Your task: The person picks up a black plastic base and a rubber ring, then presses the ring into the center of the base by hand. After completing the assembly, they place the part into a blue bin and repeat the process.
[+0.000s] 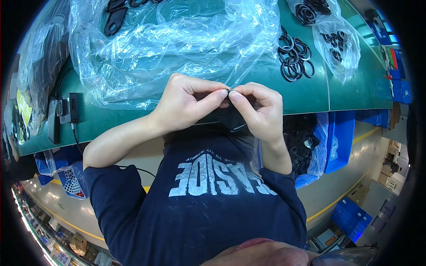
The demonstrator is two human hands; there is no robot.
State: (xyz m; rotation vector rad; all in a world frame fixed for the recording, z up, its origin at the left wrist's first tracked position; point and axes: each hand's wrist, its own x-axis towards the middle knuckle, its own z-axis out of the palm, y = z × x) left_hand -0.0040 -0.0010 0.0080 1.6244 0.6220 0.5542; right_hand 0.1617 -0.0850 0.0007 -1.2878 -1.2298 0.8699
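My left hand [186,102] and my right hand [262,108] meet at the near edge of the green table. Thumb and fingers of each are pinched together, tip to tip, on a dark black part [232,119]. A small bit of it shows between the fingertips, and a wider dark portion with a thin pale curved edge hangs below them. Its exact kind cannot be made out, as the fingers and the dark shirt behind hide its outline. Right of the hands, several loose black rings [293,60] lie on the table in a heap, touching neither hand.
A large clear plastic bag [177,57] spreads over the green table [306,95], with black flat parts [115,17] on it. Smaller bags of black parts [338,46] lie right. A small black device [66,111] with a cable sits left. Below the right edge stands a blue bin [339,144].
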